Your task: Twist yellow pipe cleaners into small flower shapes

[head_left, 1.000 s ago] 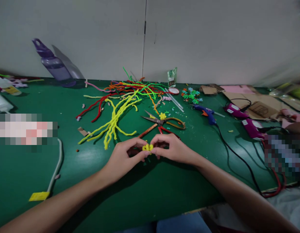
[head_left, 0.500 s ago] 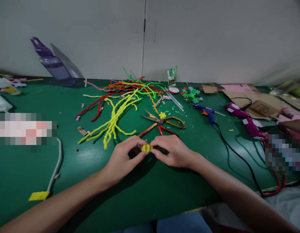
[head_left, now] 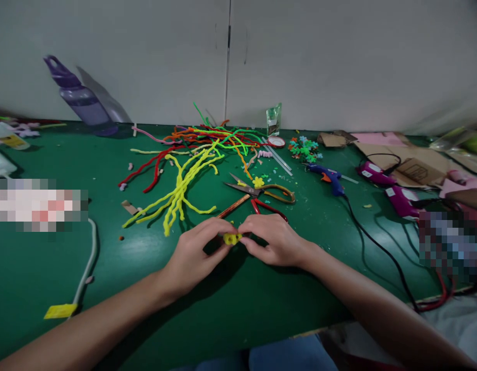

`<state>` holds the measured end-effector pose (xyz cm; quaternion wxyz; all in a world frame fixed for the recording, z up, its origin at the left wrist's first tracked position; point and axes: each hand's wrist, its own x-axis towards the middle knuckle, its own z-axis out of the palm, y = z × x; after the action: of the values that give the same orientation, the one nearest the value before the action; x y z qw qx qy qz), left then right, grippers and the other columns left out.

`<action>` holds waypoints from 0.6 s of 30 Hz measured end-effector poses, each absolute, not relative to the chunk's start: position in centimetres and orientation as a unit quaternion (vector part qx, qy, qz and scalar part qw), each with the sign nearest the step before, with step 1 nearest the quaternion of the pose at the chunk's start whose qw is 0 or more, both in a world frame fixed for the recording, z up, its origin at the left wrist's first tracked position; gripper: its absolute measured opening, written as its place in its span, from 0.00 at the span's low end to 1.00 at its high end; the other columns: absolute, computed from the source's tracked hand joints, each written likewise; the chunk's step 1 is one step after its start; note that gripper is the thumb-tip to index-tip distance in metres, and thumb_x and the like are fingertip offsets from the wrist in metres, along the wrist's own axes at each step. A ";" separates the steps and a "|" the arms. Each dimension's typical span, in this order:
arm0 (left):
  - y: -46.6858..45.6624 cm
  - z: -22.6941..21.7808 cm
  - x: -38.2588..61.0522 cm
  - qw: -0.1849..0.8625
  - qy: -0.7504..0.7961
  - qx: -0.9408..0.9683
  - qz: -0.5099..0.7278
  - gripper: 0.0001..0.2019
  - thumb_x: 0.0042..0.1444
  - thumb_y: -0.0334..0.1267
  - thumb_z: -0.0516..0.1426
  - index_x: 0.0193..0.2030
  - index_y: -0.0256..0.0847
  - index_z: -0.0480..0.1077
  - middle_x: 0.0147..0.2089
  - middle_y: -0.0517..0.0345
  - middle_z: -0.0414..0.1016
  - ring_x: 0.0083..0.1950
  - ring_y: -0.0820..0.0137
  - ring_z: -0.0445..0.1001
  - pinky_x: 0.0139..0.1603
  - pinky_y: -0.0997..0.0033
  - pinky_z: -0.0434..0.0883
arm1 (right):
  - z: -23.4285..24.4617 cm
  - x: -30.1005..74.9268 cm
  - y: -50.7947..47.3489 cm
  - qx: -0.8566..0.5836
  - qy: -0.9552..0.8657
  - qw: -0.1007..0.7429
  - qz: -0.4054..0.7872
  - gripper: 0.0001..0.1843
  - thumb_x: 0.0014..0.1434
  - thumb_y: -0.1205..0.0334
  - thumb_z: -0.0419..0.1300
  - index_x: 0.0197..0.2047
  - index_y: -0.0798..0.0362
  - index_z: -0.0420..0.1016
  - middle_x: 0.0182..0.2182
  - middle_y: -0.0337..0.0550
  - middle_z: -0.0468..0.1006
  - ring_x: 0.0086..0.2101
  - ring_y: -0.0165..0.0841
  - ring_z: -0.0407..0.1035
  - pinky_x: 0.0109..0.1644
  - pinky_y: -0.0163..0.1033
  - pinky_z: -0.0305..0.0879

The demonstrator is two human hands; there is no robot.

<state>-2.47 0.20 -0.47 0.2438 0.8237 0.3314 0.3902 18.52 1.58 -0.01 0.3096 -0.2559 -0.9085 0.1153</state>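
Both of my hands meet over the green table (head_left: pixel 231 309), pinching one small yellow pipe-cleaner piece (head_left: pixel 231 238) between them. My left hand (head_left: pixel 196 252) grips its left side with curled fingers. My right hand (head_left: pixel 275 239) grips its right side the same way. Just behind the hands lie scissors (head_left: pixel 257 191) with a small yellow flower (head_left: pixel 258 182) on them, and a red-handled tool (head_left: pixel 267 208). A bundle of yellow pipe cleaners (head_left: pixel 180 190) lies to the left.
A heap of coloured pipe cleaners (head_left: pixel 219 139) lies at the back. A purple bottle (head_left: pixel 78 98) stands far left. A blue glue gun (head_left: pixel 327 178), magenta glue guns (head_left: pixel 401 201) with black cables (head_left: pixel 377 252), and cardboard (head_left: pixel 412 165) fill the right side.
My hands stayed together on the yellow piece and shifted only slightly, working it between the fingertips. The view tilted a little.
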 end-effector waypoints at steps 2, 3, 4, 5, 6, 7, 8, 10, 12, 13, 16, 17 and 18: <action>0.0 -0.6 -2.5 0.242 0.348 0.817 0.392 0.09 0.56 0.26 0.57 0.42 0.40 0.69 0.39 0.59 0.76 0.40 0.76 0.76 0.43 0.78 0.73 | 0.0 18.5 1.5 -0.253 -0.909 0.315 0.105 0.07 0.62 0.65 0.55 0.41 0.57 0.71 0.32 0.44 0.78 0.32 0.32 0.71 0.36 0.35 0.65; 0.0 -0.7 -2.5 0.246 0.361 0.809 0.393 0.09 0.55 0.26 0.58 0.42 0.40 0.69 0.38 0.59 0.77 0.38 0.77 0.76 0.41 0.79 0.74 | -0.1 18.5 1.5 -0.252 -0.908 0.319 0.100 0.07 0.63 0.64 0.55 0.42 0.57 0.71 0.33 0.45 0.78 0.33 0.32 0.71 0.36 0.35 0.66; -0.1 -0.8 -2.5 0.253 0.373 0.801 0.394 0.09 0.55 0.27 0.58 0.43 0.40 0.69 0.37 0.60 0.77 0.36 0.77 0.76 0.39 0.80 0.74 | -0.1 18.5 1.5 -0.252 -0.907 0.324 0.095 0.08 0.63 0.63 0.55 0.43 0.57 0.71 0.33 0.46 0.78 0.33 0.32 0.71 0.36 0.36 0.66; -0.2 -0.9 -2.5 0.262 0.383 0.793 0.395 0.09 0.55 0.28 0.59 0.43 0.40 0.69 0.36 0.61 0.77 0.34 0.78 0.76 0.37 0.81 0.74 | -0.1 18.4 1.5 -0.251 -0.907 0.325 0.091 0.09 0.62 0.63 0.56 0.44 0.58 0.71 0.34 0.47 0.78 0.33 0.32 0.72 0.36 0.36 0.66; -0.2 -1.0 -2.5 0.271 0.390 0.787 0.395 0.09 0.55 0.29 0.59 0.43 0.40 0.69 0.36 0.62 0.77 0.33 0.79 0.76 0.36 0.82 0.74 | -0.1 18.4 1.4 -0.251 -0.908 0.325 0.089 0.10 0.62 0.63 0.56 0.45 0.58 0.71 0.34 0.47 0.78 0.34 0.32 0.72 0.36 0.36 0.66; -0.3 -1.0 -2.5 0.277 0.393 0.783 0.395 0.09 0.55 0.29 0.59 0.43 0.41 0.69 0.35 0.63 0.77 0.32 0.79 0.76 0.36 0.82 0.74 | -0.2 18.4 1.4 -0.250 -0.909 0.322 0.090 0.10 0.62 0.63 0.56 0.45 0.58 0.71 0.34 0.47 0.78 0.34 0.32 0.72 0.36 0.36 0.66; -0.3 -1.1 -2.5 0.281 0.394 0.781 0.394 0.08 0.55 0.29 0.59 0.42 0.41 0.69 0.35 0.63 0.77 0.32 0.79 0.76 0.35 0.82 0.74 | -0.2 18.4 1.4 -0.248 -0.910 0.320 0.092 0.09 0.63 0.64 0.56 0.45 0.58 0.71 0.34 0.46 0.78 0.34 0.32 0.72 0.36 0.35 0.66; -0.3 -1.1 -2.5 0.284 0.395 0.781 0.393 0.08 0.55 0.29 0.59 0.42 0.41 0.69 0.35 0.63 0.77 0.32 0.79 0.76 0.35 0.82 0.75 | -0.3 18.5 1.4 -0.245 -0.910 0.321 0.098 0.09 0.63 0.65 0.55 0.45 0.57 0.72 0.33 0.45 0.78 0.33 0.31 0.72 0.36 0.35 0.66; -0.2 -1.1 -2.5 0.284 0.393 0.782 0.391 0.08 0.55 0.30 0.60 0.42 0.40 0.70 0.35 0.63 0.78 0.32 0.79 0.77 0.35 0.82 0.75 | -0.4 18.5 1.5 -0.242 -0.908 0.327 0.101 0.08 0.64 0.65 0.54 0.44 0.56 0.72 0.32 0.44 0.78 0.33 0.31 0.72 0.36 0.35 0.66; -0.2 -1.0 -2.5 0.286 0.392 0.783 0.389 0.08 0.55 0.31 0.60 0.42 0.40 0.70 0.35 0.63 0.78 0.31 0.79 0.77 0.35 0.82 0.75 | -0.4 18.5 1.5 -0.240 -0.907 0.331 0.101 0.08 0.64 0.66 0.54 0.44 0.56 0.72 0.31 0.44 0.78 0.32 0.31 0.72 0.35 0.35 0.66; -0.2 -0.9 -2.5 0.292 0.395 0.782 0.383 0.08 0.55 0.32 0.60 0.42 0.40 0.70 0.35 0.61 0.78 0.32 0.78 0.77 0.34 0.82 0.76 | -0.5 18.5 1.6 -0.239 -0.904 0.337 0.106 0.08 0.64 0.66 0.54 0.44 0.56 0.72 0.32 0.44 0.79 0.32 0.31 0.72 0.35 0.34 0.67; -0.2 -0.9 -2.5 0.293 0.397 0.782 0.380 0.08 0.55 0.32 0.60 0.42 0.40 0.70 0.35 0.61 0.78 0.32 0.78 0.77 0.34 0.81 0.76 | -0.6 18.5 1.6 -0.240 -0.903 0.338 0.112 0.08 0.64 0.66 0.54 0.44 0.56 0.72 0.32 0.44 0.79 0.32 0.30 0.73 0.35 0.34 0.67; -0.2 -0.8 -2.5 0.292 0.399 0.783 0.377 0.07 0.55 0.32 0.60 0.42 0.40 0.71 0.35 0.61 0.79 0.32 0.77 0.77 0.34 0.81 0.76 | -0.6 18.6 1.6 -0.242 -0.901 0.338 0.119 0.07 0.63 0.66 0.55 0.44 0.56 0.72 0.32 0.44 0.79 0.32 0.30 0.73 0.35 0.34 0.67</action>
<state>-2.48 -0.22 -0.85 0.2924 0.7832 0.3990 0.3767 18.55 1.56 -0.57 0.3385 -0.2423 -0.9014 0.1191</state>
